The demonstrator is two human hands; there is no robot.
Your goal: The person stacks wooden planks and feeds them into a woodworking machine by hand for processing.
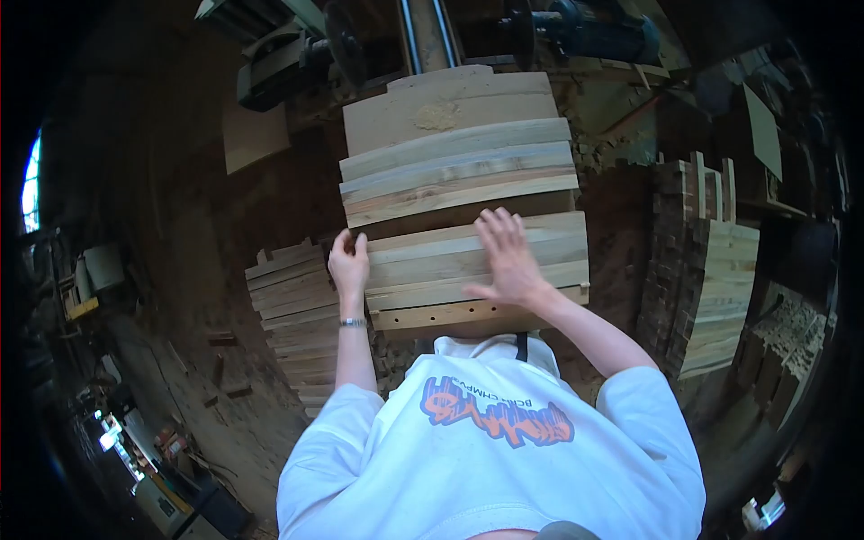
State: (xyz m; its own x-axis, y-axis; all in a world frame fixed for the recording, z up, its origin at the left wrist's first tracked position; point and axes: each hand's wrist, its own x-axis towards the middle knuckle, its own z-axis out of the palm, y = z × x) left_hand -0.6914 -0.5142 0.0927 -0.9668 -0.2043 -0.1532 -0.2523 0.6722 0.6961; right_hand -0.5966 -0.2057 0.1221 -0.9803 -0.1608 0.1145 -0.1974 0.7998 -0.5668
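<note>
My right hand [511, 261] lies with spread fingers on the near group of pale wooden boards [432, 261], right of their middle. At the left end of these boards is my left hand [349, 263], thumb and fingertips apart and pointing away from me; whether it touches the board ends is hard to tell. Close to my body, a wooden bar with a row of dark holes [450, 312] runs along the boards' near side. Beyond a dark gap, a second group of boards [459, 171] lies side by side, in front of a flat panel [486, 103] with sawdust on it.
Stacked boards stand to the left [292, 306] and right [720, 297]. Machines with round discs sit at the far left [288, 58] and far right [594, 31], with two metal rails [427, 36] between them. Wood scraps [616, 135] litter the far right.
</note>
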